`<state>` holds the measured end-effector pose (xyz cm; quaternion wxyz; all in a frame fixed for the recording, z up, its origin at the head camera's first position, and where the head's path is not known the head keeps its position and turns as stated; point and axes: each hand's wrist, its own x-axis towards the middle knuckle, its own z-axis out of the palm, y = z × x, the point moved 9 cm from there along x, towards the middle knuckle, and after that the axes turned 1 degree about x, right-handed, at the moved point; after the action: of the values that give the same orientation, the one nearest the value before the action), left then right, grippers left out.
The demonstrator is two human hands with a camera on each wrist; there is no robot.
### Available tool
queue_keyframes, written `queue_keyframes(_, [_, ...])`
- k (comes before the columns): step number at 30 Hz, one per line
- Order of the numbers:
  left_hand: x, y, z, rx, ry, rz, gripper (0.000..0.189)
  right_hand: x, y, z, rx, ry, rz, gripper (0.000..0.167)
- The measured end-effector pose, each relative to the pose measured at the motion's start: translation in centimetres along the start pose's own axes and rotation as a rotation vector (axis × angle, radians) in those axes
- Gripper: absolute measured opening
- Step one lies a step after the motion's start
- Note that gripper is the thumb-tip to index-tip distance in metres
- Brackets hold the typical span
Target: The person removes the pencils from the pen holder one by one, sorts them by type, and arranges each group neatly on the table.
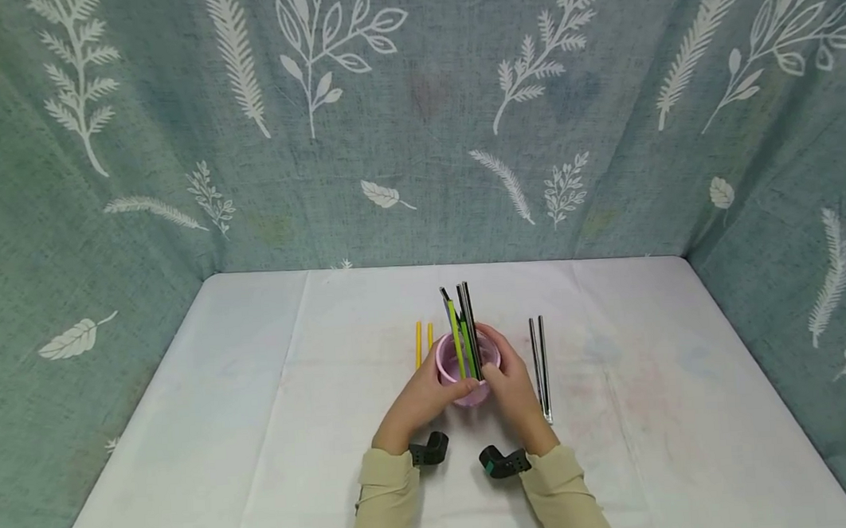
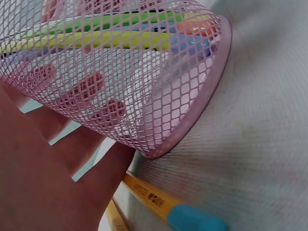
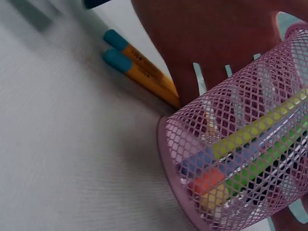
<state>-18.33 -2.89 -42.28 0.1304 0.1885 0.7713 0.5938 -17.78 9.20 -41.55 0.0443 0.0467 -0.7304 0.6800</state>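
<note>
Both hands grip a pink mesh pencil cup (image 1: 471, 397) from opposite sides, its mouth facing up. My left hand (image 1: 417, 398) wraps the left wall, thumb at the front rim; my right hand (image 1: 514, 385) holds the right wall the same way. Several pencils stand in the cup, among them a yellow-green pencil (image 1: 456, 338), a green pencil (image 3: 269, 159) and dark ones. Through the mesh in the left wrist view, the yellow-green pencil (image 2: 125, 40) has a blue lower end. The cup's bottom rim (image 2: 202, 103) is close over the white cloth.
Two orange-yellow pencils (image 1: 418, 345) with blue ends lie left of the cup. Right of it lie dark, shiny pencils (image 1: 539, 361), side by side. A white cloth (image 1: 318, 461) covers the table; patterned green curtains (image 1: 415, 121) surround its back and sides.
</note>
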Motion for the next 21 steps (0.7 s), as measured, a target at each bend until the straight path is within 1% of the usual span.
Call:
queue_keyframes(3, [0.4, -1.4, 0.0, 0.024, 0.014, -0.013, 0.079, 0.4, 0.6, -0.3, -0.065, 0.027, 0.042, 0.055])
queue_keyframes(5, [0.5, -1.6, 0.1, 0.033, 0.017, -0.013, 0.078, 0.7, 0.7, -0.6, -0.105, 0.048, 0.050, 0.047])
queue_keyframes(6, [0.5, -1.5, 0.1, 0.033, 0.014, -0.012, 0.078, 0.9, 0.7, -0.8, -0.124, 0.058, 0.054, 0.043])
queue_keyframes(9, [0.2, -0.5, 0.0, 0.014, -0.007, -0.008, 0.079, 1.4, 0.7, -0.9, -0.155, 0.061, 0.058, 0.033])
queue_keyframes(12, [-0.3, 0.7, 0.0, 0.001, -0.024, -0.011, 0.078, 2.0, 0.5, -0.9, -0.180, 0.023, 0.067, 0.032])
queue_keyframes(14, [-0.5, 1.2, 0.0, 0.000, -0.029, -0.014, 0.077, 2.4, 0.4, -0.7, -0.205, -0.015, 0.071, 0.034])
queue_keyframes(17, [-0.7, 1.4, -0.1, -0.002, -0.029, -0.020, 0.076, 2.9, 0.1, -0.6, -0.256, -0.047, 0.066, 0.037])
queue_keyframes(21, [-0.6, 1.3, -0.2, -0.004, -0.028, -0.033, 0.076, 3.3, -0.4, -0.7, -0.308, -0.046, 0.055, 0.036])
